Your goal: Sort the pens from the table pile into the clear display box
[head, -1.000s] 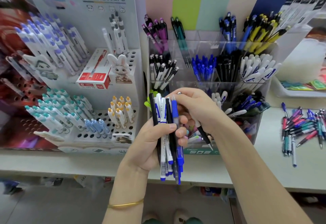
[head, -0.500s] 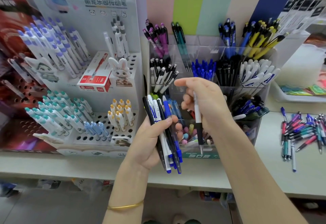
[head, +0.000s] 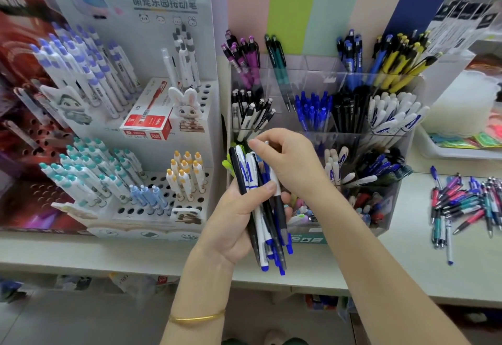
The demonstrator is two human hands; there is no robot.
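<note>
My left hand [head: 231, 217] closes its grip round a bundle of pens [head: 260, 236], tips down, in front of the clear display box [head: 391, 209]. My right hand [head: 293, 162] curls over the bundle's top, pinching 1 white pen [head: 278, 200] with a black lower barrel. The pile [head: 467, 203] lies on the desk [head: 407, 257], right of the box.

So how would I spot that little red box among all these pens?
Start at the tall white display stand left of the clear display box. On its middle tier, the red and white carton lies right beside a rabbit figure; it is the only box among upright pens.
</note>
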